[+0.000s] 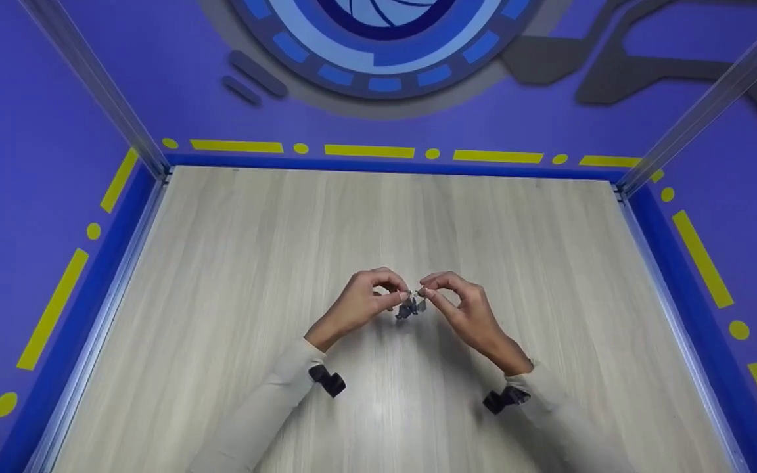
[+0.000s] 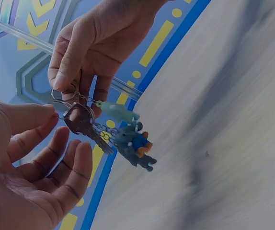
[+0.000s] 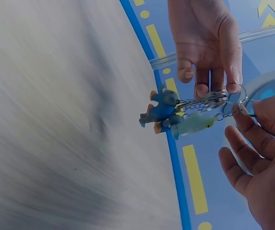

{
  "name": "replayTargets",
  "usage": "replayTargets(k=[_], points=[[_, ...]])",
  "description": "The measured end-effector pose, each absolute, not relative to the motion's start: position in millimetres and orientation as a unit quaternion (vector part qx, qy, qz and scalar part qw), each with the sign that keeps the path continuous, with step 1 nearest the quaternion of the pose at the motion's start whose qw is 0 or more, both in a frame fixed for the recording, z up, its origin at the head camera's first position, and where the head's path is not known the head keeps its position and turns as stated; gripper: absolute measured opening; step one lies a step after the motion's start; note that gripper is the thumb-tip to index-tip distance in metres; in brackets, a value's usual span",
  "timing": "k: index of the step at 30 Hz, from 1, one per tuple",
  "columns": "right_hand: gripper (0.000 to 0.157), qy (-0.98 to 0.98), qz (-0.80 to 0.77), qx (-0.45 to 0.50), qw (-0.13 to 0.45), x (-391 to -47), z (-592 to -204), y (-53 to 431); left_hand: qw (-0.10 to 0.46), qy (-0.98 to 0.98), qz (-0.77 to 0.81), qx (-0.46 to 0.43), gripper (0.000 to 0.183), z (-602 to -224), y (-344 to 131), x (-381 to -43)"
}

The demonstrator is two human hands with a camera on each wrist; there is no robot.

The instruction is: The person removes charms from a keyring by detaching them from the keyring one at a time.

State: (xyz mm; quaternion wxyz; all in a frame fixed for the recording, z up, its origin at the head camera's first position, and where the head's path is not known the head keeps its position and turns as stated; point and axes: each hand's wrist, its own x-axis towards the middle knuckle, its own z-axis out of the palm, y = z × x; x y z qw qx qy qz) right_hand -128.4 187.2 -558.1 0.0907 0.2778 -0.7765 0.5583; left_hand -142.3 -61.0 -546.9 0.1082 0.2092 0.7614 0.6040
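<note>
Over the table's front middle, both hands hold a bunch of keys on metal rings (image 3: pixel 243 91). My left hand (image 1: pixel 357 305) pinches the bunch between thumb and fingertips, by a brown-looking key (image 2: pixel 80 119). My right hand (image 1: pixel 474 315) pinches a ring with a small chain on it, thumb against finger. From short chains dangle a pale green animal-shaped charm (image 3: pixel 195 123) and grey-blue figurine charms (image 2: pixel 130 139) with orange parts. In the head view the charms (image 1: pixel 410 307) hang between the two hands, and the fingers partly hide the rings.
A light wood-grain table (image 1: pixel 378 223) lies under the hands. Blue-violet panels with yellow dashes (image 1: pixel 368 152) wall it at the back and sides, with metal posts (image 1: pixel 99 85) at the corners. Black wrist cameras (image 1: pixel 328 381) sit on both beige sleeves (image 1: pixel 260 407).
</note>
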Motion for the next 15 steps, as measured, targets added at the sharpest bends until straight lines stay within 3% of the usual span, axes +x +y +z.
replayTargets(k=[6,15], points=[[0.002,-0.778,0.529,0.320,0.114,-130.6,-559.7,189.2,0.092,0.786,0.572,0.214,0.004,-542.6,-55.8,-143.1],[0.015,-0.788,0.503,0.333,0.124,-129.1,-563.4,188.7,0.076,0.833,0.492,0.240,0.006,-537.5,-48.1,-138.1]])
